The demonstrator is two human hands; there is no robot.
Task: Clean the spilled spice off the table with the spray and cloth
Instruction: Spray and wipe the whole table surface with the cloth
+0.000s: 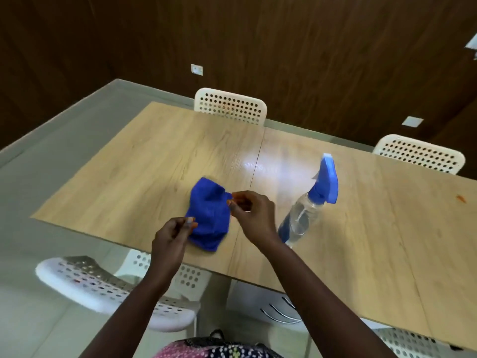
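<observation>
A crumpled blue cloth (209, 215) lies on the wooden table (154, 161) near its front edge. My left hand (171, 237) pinches the cloth's lower left edge, and my right hand (251, 211) pinches its upper right corner. A clear spray bottle (307, 210) with a blue trigger head stands just right of my right hand, untouched. A small orange spot of spilled spice (460, 198) marks the table at the far right.
White perforated chairs stand around the table: one at the far side (230, 105), one at the back right (419, 153), one at the near left (103, 285). The table's front edge runs close below my hands.
</observation>
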